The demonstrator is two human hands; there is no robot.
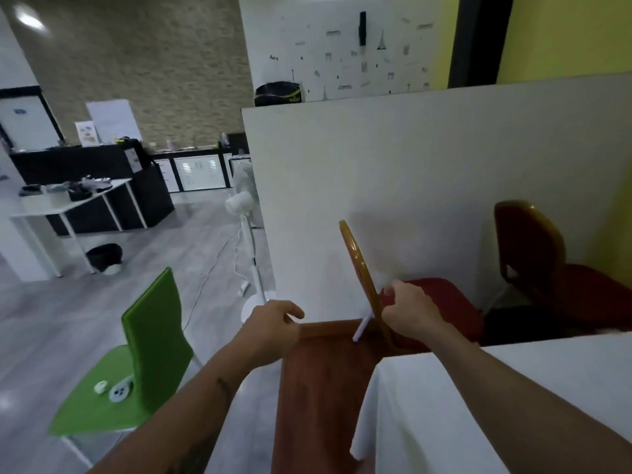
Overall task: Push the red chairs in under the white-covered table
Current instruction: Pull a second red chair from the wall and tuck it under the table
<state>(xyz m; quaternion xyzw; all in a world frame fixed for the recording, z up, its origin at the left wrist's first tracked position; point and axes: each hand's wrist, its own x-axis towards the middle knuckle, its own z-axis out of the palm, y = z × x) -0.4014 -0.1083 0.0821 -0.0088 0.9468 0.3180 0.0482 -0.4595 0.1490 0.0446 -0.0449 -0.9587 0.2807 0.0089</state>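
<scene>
near red chair [441, 302] beside worktop [513, 405] corner, backrest edge gripped by right hand [408, 311] | backrest seen edge-on, upright, tilted slightly left | left hand [273, 321] loosely curled, nothing gripped, beside reddish-brown panel [325, 388] | second red chair [533, 261] further right | both forearms extended forward

1. White-covered table [478, 405]: lower right corner.
2. Near red chair [434, 302]: beyond the table's far edge, backrest edge-on.
3. Right hand [410, 311]: closed on that backrest.
4. Left hand [273, 323]: curled, left of the backrest.
5. Second red chair [547, 268]: right of the first.
6. Green chair [147, 354]: left of the table.
</scene>
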